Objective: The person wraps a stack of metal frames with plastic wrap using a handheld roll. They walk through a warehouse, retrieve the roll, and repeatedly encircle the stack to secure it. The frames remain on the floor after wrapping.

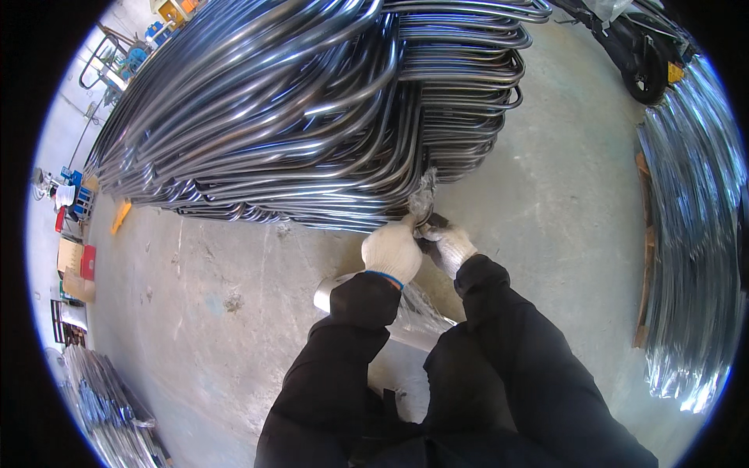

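Note:
A tall stack of bent, shiny metal tubes [312, 117] stands in front of me. At its lower near corner, crumpled clear plastic film [422, 196] bunches up against the tube ends. My left hand [392, 253], in a white knit glove, is closed on the film, its fingertips mostly hidden. Close beside it, my right hand [450, 243], in a white glove with dark fingers, is curled closed on the same bunch. More film trails down under my left wrist to a white roll [323, 296], partly covered by my left sleeve.
At the right, a film-wrapped stack of tubes [690, 242] rests on wooden boards [644, 249]. A black scooter [644, 62] stands behind it. Another wrapped bundle [101, 402] lies at lower left. Boxes [78, 261] and blue equipment [78, 191] line the left wall.

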### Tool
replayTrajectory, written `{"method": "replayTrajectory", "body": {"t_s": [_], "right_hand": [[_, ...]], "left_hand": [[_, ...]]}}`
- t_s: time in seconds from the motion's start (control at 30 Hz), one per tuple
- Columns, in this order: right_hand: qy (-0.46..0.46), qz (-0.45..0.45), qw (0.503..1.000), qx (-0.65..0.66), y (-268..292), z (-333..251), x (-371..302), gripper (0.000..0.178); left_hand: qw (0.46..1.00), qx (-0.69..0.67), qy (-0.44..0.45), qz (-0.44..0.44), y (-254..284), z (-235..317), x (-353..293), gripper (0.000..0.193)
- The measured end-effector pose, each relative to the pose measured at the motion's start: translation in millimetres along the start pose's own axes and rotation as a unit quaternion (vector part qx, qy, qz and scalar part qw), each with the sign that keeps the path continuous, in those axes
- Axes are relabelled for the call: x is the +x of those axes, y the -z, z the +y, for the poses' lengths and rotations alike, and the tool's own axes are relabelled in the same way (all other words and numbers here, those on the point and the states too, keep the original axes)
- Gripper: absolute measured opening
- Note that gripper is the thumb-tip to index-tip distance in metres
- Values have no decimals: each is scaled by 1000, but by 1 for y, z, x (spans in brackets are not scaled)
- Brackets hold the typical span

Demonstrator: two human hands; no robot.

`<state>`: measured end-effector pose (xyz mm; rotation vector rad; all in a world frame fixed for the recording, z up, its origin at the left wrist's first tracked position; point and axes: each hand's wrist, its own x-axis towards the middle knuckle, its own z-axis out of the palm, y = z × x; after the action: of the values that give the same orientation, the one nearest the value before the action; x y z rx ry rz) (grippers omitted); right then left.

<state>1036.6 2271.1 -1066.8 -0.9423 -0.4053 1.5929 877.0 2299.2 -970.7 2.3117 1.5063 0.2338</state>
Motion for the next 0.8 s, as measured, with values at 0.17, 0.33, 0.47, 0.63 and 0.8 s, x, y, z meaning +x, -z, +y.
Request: {"method": "replayTrajectory", "body": {"t_s": [0.17,0.33,0.47,0.63,0.8], "right_hand": [[-75,64,990,-101,2,0,-4,15],[-107,179,958,-196,13,12,-3,18],[-91,212,934,-274,11,15,-16,25],[111,209,825,-513,-13,5,-59,29],[307,71,747,-585,-59,-27,-104,21]], "left_hand": [[985,-169,23,-18,-2,-11,-18,47],[899,-434,30,44,-34,-41,-55,61],[897,-434,64,51,-33,-43,-72,52],[890,-435,37,133,-39,-42,-65,46],[932,-340,-43,116,-33,-34,-63,43]]}}
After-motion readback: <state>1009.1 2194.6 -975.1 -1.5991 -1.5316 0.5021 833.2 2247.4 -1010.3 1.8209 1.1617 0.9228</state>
